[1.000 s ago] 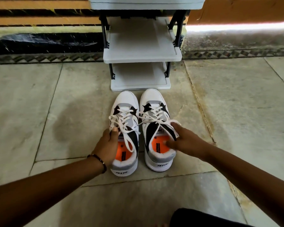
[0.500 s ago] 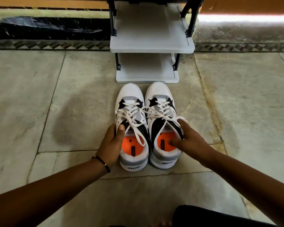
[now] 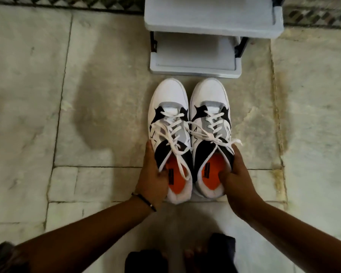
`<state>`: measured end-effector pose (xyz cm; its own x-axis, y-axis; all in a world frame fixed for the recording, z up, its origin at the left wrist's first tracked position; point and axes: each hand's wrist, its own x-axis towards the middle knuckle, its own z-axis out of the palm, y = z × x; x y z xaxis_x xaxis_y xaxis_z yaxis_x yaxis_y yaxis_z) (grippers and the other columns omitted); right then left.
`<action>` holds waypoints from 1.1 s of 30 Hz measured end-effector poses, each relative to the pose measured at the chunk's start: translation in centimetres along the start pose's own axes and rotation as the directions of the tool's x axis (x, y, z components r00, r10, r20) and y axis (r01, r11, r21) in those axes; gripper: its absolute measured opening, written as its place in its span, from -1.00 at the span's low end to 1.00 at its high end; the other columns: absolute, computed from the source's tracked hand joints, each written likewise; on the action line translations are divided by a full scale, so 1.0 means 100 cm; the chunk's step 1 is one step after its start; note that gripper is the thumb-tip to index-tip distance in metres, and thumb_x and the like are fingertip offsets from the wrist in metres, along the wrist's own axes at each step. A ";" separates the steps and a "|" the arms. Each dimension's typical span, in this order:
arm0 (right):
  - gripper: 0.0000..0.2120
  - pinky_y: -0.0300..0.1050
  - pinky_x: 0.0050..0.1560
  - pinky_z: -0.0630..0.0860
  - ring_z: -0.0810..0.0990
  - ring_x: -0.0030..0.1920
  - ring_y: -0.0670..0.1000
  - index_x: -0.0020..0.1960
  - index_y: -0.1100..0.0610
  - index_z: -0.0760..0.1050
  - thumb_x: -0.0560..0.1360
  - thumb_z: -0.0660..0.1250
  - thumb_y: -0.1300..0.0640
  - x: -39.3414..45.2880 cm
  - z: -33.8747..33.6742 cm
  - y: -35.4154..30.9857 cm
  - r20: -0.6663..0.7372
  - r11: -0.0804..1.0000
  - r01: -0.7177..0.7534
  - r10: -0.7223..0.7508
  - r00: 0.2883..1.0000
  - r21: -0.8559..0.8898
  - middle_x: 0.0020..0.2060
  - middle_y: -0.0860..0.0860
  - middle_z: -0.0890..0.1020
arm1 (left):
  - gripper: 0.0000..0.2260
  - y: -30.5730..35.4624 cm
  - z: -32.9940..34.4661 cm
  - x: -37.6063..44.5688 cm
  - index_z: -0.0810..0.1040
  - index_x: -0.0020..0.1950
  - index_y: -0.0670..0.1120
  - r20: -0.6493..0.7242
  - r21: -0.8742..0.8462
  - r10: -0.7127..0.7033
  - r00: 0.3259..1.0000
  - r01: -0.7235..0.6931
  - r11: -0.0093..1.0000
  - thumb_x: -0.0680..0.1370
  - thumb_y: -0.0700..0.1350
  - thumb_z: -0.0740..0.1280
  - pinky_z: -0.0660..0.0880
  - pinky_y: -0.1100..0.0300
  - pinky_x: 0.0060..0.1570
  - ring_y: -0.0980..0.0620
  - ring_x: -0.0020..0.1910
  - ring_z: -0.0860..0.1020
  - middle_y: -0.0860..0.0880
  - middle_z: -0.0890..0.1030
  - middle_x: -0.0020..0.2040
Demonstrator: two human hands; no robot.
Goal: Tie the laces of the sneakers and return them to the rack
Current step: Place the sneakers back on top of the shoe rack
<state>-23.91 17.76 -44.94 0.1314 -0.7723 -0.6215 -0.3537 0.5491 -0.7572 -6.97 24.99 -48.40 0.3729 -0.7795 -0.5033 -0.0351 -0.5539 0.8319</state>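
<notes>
Gripping one shoe apiece, both hands sit low at the heel ends of the pair. Left hand (image 3: 153, 177) is wrapped around the outer collar of the left sneaker (image 3: 170, 134), thumb hooked inside over the orange insole, fingers along the outer side — closed on it. Right hand (image 3: 234, 175) mirrors this on the right sneaker (image 3: 210, 131): thumb tucked into the opening, fingers (image 3: 237, 154) curled round the outer collar. Between the two hands the sneakers stand side by side, touching or nearly so, toes pointing away from the person. Laces (image 3: 177, 138) lie loose and untied, straggling across both tongues; one end crosses from the left shoe toward the right, another trails past the right hand's fingertips. Just beyond the toes, ahead of both hands, stands the grey rack (image 3: 195, 67) — its lowest shelf bare. A thin dark bracelet (image 3: 145, 200) circles the left wrist. Stone floor (image 3: 47, 115) slabs spread to either side of the hands.
</notes>
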 end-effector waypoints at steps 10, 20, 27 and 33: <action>-0.35 0.08 0.14 0.52 0.55 0.14 0.04 0.32 -0.02 0.35 0.37 0.05 0.51 -0.054 0.004 -0.048 -0.110 0.993 -0.120 0.120 0.987 0.003 0.12 0.04 0.59 | -0.37 0.065 -0.022 -0.047 0.10 0.47 -0.09 0.001 0.061 -0.113 0.994 0.112 0.992 0.37 -0.20 0.08 0.25 0.04 0.44 -0.02 0.43 0.27 -0.12 0.28 0.46; -0.28 -0.08 0.16 0.48 0.54 0.15 -0.12 0.35 -0.02 0.34 0.34 0.02 0.55 -0.183 -0.042 -0.176 -0.081 0.987 -0.141 0.147 0.986 0.075 0.15 -0.05 0.58 | -0.36 0.203 -0.054 -0.171 0.11 0.47 -0.10 -0.084 0.028 -0.168 0.982 0.171 0.985 0.37 -0.23 0.09 0.20 -0.11 0.45 -0.03 0.47 0.22 -0.11 0.27 0.47; -0.27 0.12 0.24 0.46 0.53 0.18 0.00 0.32 0.01 0.37 0.29 0.02 0.55 -0.244 -0.057 -0.302 -0.069 0.982 -0.145 0.154 0.986 0.121 0.17 0.04 0.58 | -0.40 0.346 -0.110 -0.204 0.25 0.42 -0.17 -0.170 0.042 -0.106 0.980 0.114 0.993 0.36 -0.10 0.15 0.27 -0.08 0.41 -0.10 0.40 0.34 -0.20 0.38 0.39; -0.29 0.11 0.25 0.46 0.52 0.22 0.03 0.35 -0.01 0.33 0.32 0.04 0.51 -0.217 -0.076 -0.360 -0.082 0.987 -0.081 0.093 0.992 0.138 0.21 0.05 0.56 | -0.46 0.403 -0.112 -0.158 0.30 0.40 -0.05 -0.181 -0.025 -0.061 0.982 0.058 0.998 0.40 -0.19 0.21 0.34 -0.09 0.36 -0.04 0.35 0.41 -0.11 0.46 0.35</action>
<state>-21.10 12.33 -2.71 0.0213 -0.7415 -0.6706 -0.2324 0.6487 -0.7247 -3.85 18.26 -4.34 0.5357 -0.6785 -0.5026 0.0094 -0.5904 0.8071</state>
